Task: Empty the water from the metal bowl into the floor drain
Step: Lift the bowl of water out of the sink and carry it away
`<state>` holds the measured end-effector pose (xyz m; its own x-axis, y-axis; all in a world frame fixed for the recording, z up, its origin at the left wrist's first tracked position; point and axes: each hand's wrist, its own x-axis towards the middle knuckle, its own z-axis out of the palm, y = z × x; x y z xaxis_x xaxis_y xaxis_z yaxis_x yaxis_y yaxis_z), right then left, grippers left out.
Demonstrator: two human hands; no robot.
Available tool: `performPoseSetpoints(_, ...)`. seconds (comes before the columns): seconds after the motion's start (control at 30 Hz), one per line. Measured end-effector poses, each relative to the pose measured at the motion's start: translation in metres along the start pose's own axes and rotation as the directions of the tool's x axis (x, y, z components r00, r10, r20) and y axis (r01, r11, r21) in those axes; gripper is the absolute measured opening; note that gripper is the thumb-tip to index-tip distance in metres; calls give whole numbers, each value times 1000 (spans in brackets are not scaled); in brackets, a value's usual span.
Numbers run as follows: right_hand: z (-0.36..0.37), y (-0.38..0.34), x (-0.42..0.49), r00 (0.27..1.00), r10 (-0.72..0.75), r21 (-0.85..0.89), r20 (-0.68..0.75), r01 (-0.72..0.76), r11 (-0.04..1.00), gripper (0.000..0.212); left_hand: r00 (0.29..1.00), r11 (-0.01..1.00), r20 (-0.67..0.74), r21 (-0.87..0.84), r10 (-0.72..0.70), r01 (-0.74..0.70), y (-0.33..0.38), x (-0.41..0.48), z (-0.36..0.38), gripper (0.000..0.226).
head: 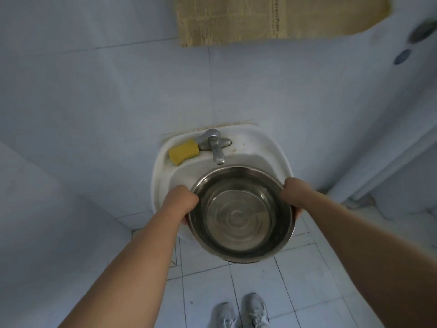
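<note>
Round, shallow stainless-steel bowl (242, 214) with water in it sits roughly level between the fingers, left hand (183, 200) and right hand (294, 192) clamped on opposite rim edges, above the white wall basin (163, 176); floor drain unseen, neither hand nearer.

The bowl (242, 214) is polished steel, smooth and mirror-bright, with ringed reflections across its bottom. The sink (163, 166) is white glazed ceramic, glossy, with brownish grime near the tap (214, 145), which is grey metal, more dull than shiny. The sponge (184, 151) is yellow, matt and soft-looking. The wall tiles (94, 91) are pale and smooth with a faint sheen. The floor tiles (295, 280) are white and glossy, with dark grout. The hanging sheet (236, 20) is tan and matt; whether it is cloth or paper is unclear. The shoes (255, 311) are pale fabric.
</note>
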<state>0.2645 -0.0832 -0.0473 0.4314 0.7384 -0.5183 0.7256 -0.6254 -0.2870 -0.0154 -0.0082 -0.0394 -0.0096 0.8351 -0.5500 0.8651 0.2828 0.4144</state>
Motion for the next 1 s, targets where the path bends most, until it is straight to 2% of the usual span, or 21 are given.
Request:
performPoseSetpoints(0.1,-4,19,-6,999,44,63,-13,-43,997,26,997,997,-40,-17,69,-70,11,2,11,22)
performPoseSetpoints(0.23,-11,55,-14,991,126,146,-40,-119,982,16,994,992,-25,-68,106,-107,36,-2,30,32)
performPoseSetpoints(0.43,-31,116,-20,975,183,180,-125,-159,971,19,985,981,-16,-87,170,-170,86,-20,68,19)
performPoseSetpoints(0.57,-48,156,-18,966,206,225,-156,-168,960,19,983,982,-21,-58,180,-181,119,-31,98,39)
performPoseSetpoints(0.67,-61,186,-14,966,202,229,-165,-161,960,20,988,986,-25,-65,154,-155,141,-46,120,32)
performPoseSetpoints(0.87,-95,252,-2,970,162,249,-180,-115,962,20,995,982,-76,-174,66,-78,181,-73,178,44)
performPoseSetpoints(1.0,-114,288,12,973,140,209,-182,-101,973,28,996,974,-85,-223,22,-40,205,-82,212,40)
